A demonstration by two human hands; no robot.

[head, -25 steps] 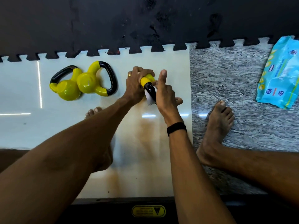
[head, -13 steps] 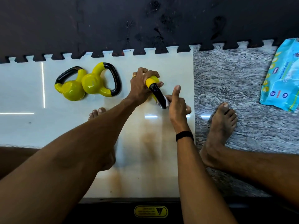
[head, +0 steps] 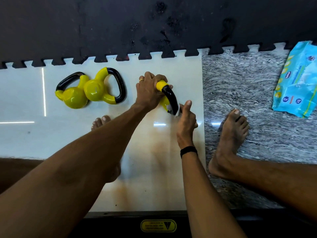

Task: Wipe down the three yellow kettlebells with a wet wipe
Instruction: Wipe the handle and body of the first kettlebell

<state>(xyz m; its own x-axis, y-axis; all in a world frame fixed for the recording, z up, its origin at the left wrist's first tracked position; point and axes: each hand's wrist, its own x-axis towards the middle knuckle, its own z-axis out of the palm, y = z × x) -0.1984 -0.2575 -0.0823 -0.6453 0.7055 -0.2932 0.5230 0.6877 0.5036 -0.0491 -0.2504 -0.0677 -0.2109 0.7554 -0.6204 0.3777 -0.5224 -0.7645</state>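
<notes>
My left hand grips the third yellow kettlebell on the white floor tile, covering most of its body. Its black handle curves out toward my right hand. That hand holds a white wet wipe against the lower end of the handle, thumb raised. Two more yellow kettlebells lie side by side to the left: one with its black handle up-left, the other with its handle to the right.
A blue wet-wipe pack lies on the grey marbled tile at the right. Black interlocking mat covers the far side. My bare feet rest on the floor near the hands.
My right hand with the wipe has slid down the black handle from its top toward its lower end. The left hand keeps its hold on the kettlebell.
</notes>
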